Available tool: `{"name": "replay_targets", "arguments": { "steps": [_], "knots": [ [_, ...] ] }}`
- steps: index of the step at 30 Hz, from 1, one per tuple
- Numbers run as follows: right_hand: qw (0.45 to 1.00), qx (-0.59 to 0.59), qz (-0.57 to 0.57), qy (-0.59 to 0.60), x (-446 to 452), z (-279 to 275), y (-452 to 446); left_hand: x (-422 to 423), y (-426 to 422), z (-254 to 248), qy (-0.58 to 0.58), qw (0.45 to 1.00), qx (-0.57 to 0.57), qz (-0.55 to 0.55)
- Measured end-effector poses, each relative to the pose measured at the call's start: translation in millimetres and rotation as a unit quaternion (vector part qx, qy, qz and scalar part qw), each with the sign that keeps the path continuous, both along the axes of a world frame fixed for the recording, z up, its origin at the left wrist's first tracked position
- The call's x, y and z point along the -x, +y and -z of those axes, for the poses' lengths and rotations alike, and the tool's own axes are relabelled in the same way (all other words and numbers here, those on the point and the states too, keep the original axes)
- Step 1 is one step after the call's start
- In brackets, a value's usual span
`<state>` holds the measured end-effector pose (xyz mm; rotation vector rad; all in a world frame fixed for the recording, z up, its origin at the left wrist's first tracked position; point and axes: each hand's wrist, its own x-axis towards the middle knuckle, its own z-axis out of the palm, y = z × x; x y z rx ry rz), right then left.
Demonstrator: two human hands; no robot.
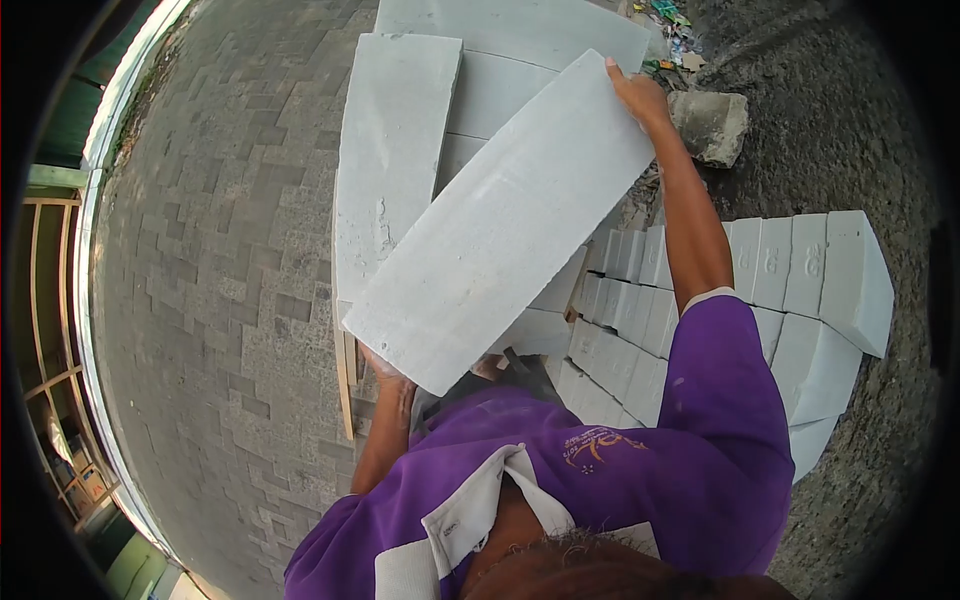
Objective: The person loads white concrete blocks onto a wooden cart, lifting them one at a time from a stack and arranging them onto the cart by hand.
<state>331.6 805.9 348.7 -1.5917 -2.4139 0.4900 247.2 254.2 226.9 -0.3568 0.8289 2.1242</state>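
Note:
Both my hands hold a long pale lightweight concrete block [510, 215], which lies diagonally across the view. My right hand [642, 95] grips its far upper right end, the thumb along the top edge. Under the near lower left end is my left hand [385, 368], its fingers mostly hidden by the block. Another block [395, 150] rests on the stack to the left, partly overlapped by the held one. Beneath them is a layer of similar blocks [500, 85] set side by side.
To the right stands a stack of pale blocks [790, 265] in rows. A rough concrete lump [712, 125] sits behind my right forearm, near scattered litter [675, 35]. Wooden slats [346, 385] jut out at the left. Paving [220, 250] covers the left side, rough ground [830, 110] the right.

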Motion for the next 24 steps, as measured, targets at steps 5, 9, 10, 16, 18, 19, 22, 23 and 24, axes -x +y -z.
{"name": "replay_targets", "arguments": {
  "steps": [5, 9, 10, 16, 18, 19, 22, 23, 24],
  "knots": [
    [0.987, -0.022, -0.148, -0.052, 116.7, 2.1, 51.8, -41.4, 41.3, 33.1, -0.071, 0.996, 0.034, -0.042],
    [0.940, -0.143, -0.246, -0.188, 192.5, 7.3, 103.4, -69.2, 97.8, 49.3, -0.228, 0.970, 0.068, -0.058],
    [0.937, -0.141, -0.252, -0.194, 201.3, 11.4, 107.3, -71.5, 109.1, 56.0, -0.235, 0.967, 0.068, -0.063],
    [0.925, -0.241, -0.252, -0.153, 223.6, 49.8, 137.4, -52.1, 161.0, 74.6, -0.289, 0.952, 0.061, -0.086],
    [0.933, -0.268, -0.216, -0.100, 204.3, 66.9, 128.8, -51.1, 161.7, 79.7, -0.271, 0.958, 0.049, -0.079],
    [0.948, -0.259, -0.182, -0.045, 200.8, 62.3, 109.2, -57.4, 158.1, 84.2, -0.290, 0.951, 0.058, -0.086],
    [0.937, -0.269, -0.212, -0.063, 202.2, 63.9, 108.9, -55.2, 153.6, 115.5, -0.306, 0.946, 0.035, -0.100],
    [0.924, -0.290, -0.238, -0.075, 197.2, 72.0, 118.6, -56.8, 151.0, 121.2, -0.313, 0.942, 0.054, -0.109],
    [0.907, -0.321, -0.262, -0.082, 199.3, 76.6, 126.3, -52.3, 155.6, 127.7, -0.298, 0.948, 0.037, -0.105]
  ]
}}
